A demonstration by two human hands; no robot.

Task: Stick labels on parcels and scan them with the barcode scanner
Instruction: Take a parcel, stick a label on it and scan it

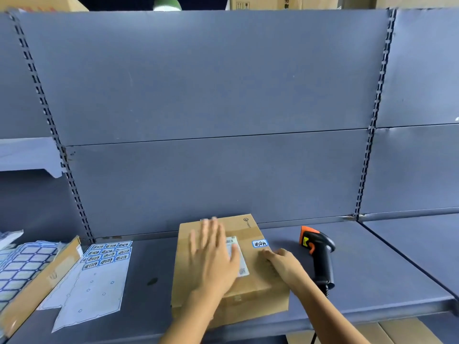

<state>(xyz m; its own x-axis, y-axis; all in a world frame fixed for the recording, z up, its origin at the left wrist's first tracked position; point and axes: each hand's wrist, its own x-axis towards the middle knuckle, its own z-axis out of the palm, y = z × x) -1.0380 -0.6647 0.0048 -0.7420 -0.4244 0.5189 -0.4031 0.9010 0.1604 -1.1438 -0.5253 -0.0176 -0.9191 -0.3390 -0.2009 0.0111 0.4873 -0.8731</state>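
A brown cardboard parcel (250, 279) lies on the grey shelf (367, 269) in front of me. It carries a white shipping label (237, 256) and a small blue-edged sticker (260, 243) near its right edge. My left hand (213, 256) lies flat with spread fingers on the parcel's top, partly over the shipping label. At the parcel's right edge, just below the blue sticker, rests my right hand (283, 264); its fingertips touch the cardboard. A black and orange barcode scanner (318, 254) lies on the shelf to the right of the parcel.
A sheet of blue-edged stickers (106, 254) lies left of the parcel, partly used. Further left, a cardboard tray (37, 281) holds more label sheets. The grey back panel (211, 95) rises behind the shelf. Cartons show below the shelf's front edge.
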